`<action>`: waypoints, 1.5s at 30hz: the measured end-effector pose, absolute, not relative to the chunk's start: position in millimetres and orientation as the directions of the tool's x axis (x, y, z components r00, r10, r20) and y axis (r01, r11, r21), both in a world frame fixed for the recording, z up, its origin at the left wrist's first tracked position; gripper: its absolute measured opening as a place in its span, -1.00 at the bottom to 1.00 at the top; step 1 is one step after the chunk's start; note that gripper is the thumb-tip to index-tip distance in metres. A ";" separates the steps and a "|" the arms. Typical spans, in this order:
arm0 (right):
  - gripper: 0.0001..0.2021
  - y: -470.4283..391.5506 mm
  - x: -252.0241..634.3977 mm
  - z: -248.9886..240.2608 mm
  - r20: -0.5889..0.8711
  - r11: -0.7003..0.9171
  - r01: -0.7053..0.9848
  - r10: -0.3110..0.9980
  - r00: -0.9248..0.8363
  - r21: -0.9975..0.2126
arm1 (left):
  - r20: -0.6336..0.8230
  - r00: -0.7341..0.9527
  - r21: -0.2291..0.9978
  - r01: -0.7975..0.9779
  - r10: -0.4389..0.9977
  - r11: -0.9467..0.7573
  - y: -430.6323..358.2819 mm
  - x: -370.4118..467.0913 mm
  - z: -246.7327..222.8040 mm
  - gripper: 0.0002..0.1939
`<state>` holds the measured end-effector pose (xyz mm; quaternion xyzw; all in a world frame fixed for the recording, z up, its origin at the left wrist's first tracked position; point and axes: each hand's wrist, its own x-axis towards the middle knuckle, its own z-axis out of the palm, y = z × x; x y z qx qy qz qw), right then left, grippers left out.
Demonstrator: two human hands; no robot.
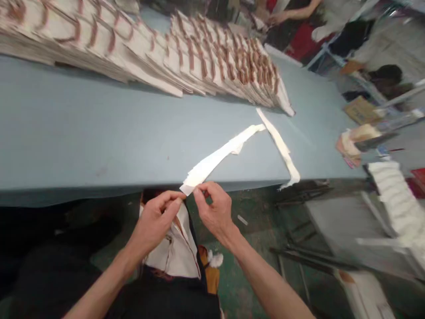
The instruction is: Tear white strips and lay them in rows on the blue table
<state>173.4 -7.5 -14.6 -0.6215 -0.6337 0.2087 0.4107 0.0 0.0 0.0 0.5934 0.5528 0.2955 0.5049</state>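
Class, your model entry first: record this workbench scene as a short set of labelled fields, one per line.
left hand: pinching the near end of a white strip
right hand: at the same end
second strip: on the table, to the right
surface: blue-grey table
far side: overlapping pale pieces, reddish-brown edging
background: another person's arm

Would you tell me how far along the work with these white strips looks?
Seemingly done: the fabric pieces lie in overlapping rows along the back of the table. In hand: the fingers of the left hand and right hand are at the near end of the long white strip. Probably left: the cream strip, lying untouched farther right. I cannot tell the total.
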 end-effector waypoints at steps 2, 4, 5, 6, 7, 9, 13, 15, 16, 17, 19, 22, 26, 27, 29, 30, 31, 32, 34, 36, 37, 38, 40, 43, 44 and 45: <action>-0.76 -7.4 173.4 -12.6 0.205 0.071 0.557 0.962 0.181 -0.827 | -0.262 0.152 0.927 0.315 0.953 0.204 -3.1 1.4 1.5 -0.61; -0.76 -6.4 174.5 -10.0 0.171 0.022 0.522 0.956 0.240 -0.853 | -0.259 0.090 0.922 0.318 0.962 0.219 -6.1 2.3 4.2 -0.63; -0.76 -5.3 175.6 -8.3 0.170 0.007 0.519 0.948 0.268 -0.855 | -0.235 0.047 0.919 0.336 0.971 0.206 -7.3 2.5 6.1 -0.64; -0.76 -3.8 176.9 -6.5 0.175 -0.003 0.523 0.941 0.290 -0.852 | -0.188 0.013 0.913 0.371 0.982 0.170 -8.2 2.6 8.5 -0.65; -0.76 -1.8 178.5 -4.7 0.179 -0.011 0.526 0.934 0.309 -0.850 | -0.127 -0.004 0.901 0.417 0.992 0.117 -8.6 2.8 11.2 -0.67; -0.77 3.4 181.6 -1.3 0.164 -0.031 0.510 0.928 0.334 -0.860 | -0.018 0.013 0.853 0.521 1.000 0.008 -7.4 3.9 17.3 -0.66; -0.79 17.2 185.6 4.1 0.020 -0.139 0.409 0.932 0.361 -0.902 | -0.064 0.199 0.705 0.702 0.978 -0.097 1.2 13.1 29.2 -0.56; -0.80 24.0 186.6 6.3 -0.040 -0.180 0.368 0.933 0.358 -0.912 | -0.140 0.301 0.592 0.789 0.943 -0.164 7.1 22.0 33.3 -0.53; -0.80 27.0 187.1 7.0 -0.055 -0.187 0.353 0.934 0.352 -0.917 | -0.171 0.334 0.525 0.827 0.927 -0.202 10.3 27.0 34.6 -0.52; -0.80 29.7 187.7 7.4 -0.061 -0.187 0.342 0.936 0.346 -0.921 | -0.198 0.358 0.454 0.859 0.913 -0.238 13.6 32.2 35.5 -0.50; -0.81 34.2 189.3 6.8 -0.070 -0.185 0.318 0.938 0.340 -0.930 | -0.246 0.384 0.326 0.898 0.890 -0.296 20.5 41.7 36.2 -0.47; -0.81 40.1 194.0 3.5 -0.082 -0.182 0.262 0.933 0.351 -0.948 | -0.284 0.399 0.239 0.910 0.872 -0.339 29.3 50.2 34.9 -0.46; -0.83 52.7 209.5 1.3 -0.053 -0.144 0.178 0.898 0.436 -0.973 | -0.281 0.395 0.204 0.915 0.874 -0.348 33.5 49.3 31.9 -0.47; -0.84 57.9 215.7 2.0 -0.043 -0.134 0.162 0.882 0.469 -0.978 | -0.281 0.395 0.197 0.916 0.874 -0.351 33.5 48.0 31.3 -0.47; -0.85 71.2 231.3 5.0 -0.011 -0.106 0.149 0.851 0.526 -0.983 | -0.278 0.402 0.189 0.913 0.872 -0.360 33.5 46.1 30.6 -0.47; -0.86 79.5 240.6 7.2 0.009 -0.090 0.153 0.837 0.547 -0.984 | -0.275 0.408 0.188 0.911 0.870 -0.368 33.7 45.6 30.6 -0.47; -0.87 88.6 250.6 10.0 0.031 -0.073 0.160 0.825 0.565 -0.984 | -0.271 0.414 0.187 0.908 0.869 -0.375 34.1 45.5 30.7 -0.47; -0.88 98.4 261.2 13.1 0.049 -0.059 0.167 0.814 0.578 -0.984 | -0.267 0.421 0.188 0.905 0.867 -0.382 34.9 45.7 31.0 -0.48; -0.90 119.5 282.6 20.1 0.065 -0.043 0.164 0.796 0.601 -0.986 | -0.260 0.430 0.188 0.901 0.864 -0.392 36.7 46.7 31.6 -0.49; -0.92 140.5 301.7 27.2 0.059 -0.036 0.140 0.781 0.621 -0.990 | -0.257 0.435 0.187 0.898 0.863 -0.398 38.5 47.6 31.5 -0.50; -0.93 150.6 309.5 30.5 0.048 -0.036 0.119 0.775 0.630 -0.992 | -0.258 0.436 0.186 0.898 0.862 -0.399 39.2 47.9 31.0 -0.50; -0.92 160.0 315.9 33.5 0.030 -0.038 0.093 0.771 0.636 -0.995 | -0.257 0.435 0.185 0.898 0.863 -0.398 39.7 48.0 30.3 -0.50; -0.87 176.9 324.5 38.4 -0.017 -0.048 0.031 0.767 0.642 -0.998 | -0.258 0.430 0.185 0.901 0.865 -0.393 40.3 47.8 28.3 -0.51; -0.79 197.9 330.3 42.8 -0.092 -0.066 -0.064 0.758 0.646 -0.996 | -0.293 0.414 0.184 0.909 0.862 -0.374 40.5 47.4 25.9 -0.51; -0.79 204.2 331.8 43.5 -0.112 -0.069 -0.092 0.750 0.651 -0.993 | -0.307 0.410 0.186 0.911 0.859 -0.368 40.5 47.4 25.7 -0.50; -0.79 210.4 333.5 44.1 -0.129 -0.069 -0.116 0.740 0.660 -0.991 | -0.317 0.407 0.190 0.912 0.857 -0.363 40.5 47.4 26.0 -0.50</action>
